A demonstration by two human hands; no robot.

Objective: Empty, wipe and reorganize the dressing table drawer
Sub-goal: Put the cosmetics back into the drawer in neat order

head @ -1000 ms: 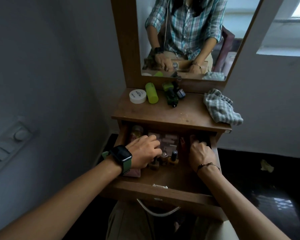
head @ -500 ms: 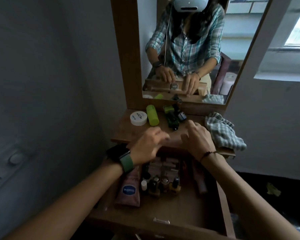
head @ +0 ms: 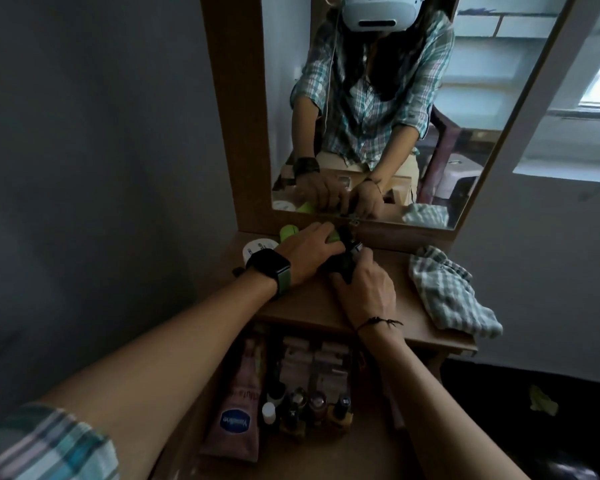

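The dressing table drawer [head: 326,457] stands open below the tabletop [head: 305,306]. It holds a pink Vaseline tube [head: 238,410], several small nail polish bottles [head: 312,407] and pale boxes [head: 312,362]. Both hands are up on the tabletop at a cluster of bottles by the mirror. My left hand [head: 309,256], with a watch on its wrist, curls over a dark bottle [head: 340,266] and partly covers a lime green bottle [head: 288,232]. My right hand [head: 364,285] pinches a small labelled bottle [head: 355,247]. Much of the cluster is hidden by my fingers.
A white round jar [head: 257,249] sits left of my left wrist. A checked cloth [head: 447,292] lies crumpled on the right of the tabletop. The mirror [head: 395,116] rises behind, walls close in on both sides, and a yellow-green scrap [head: 542,398] lies on the dark floor.
Both hands have left the drawer and moved up and forward onto the tabletop, closing on the bottles by the mirror. The camera has tilted upward.
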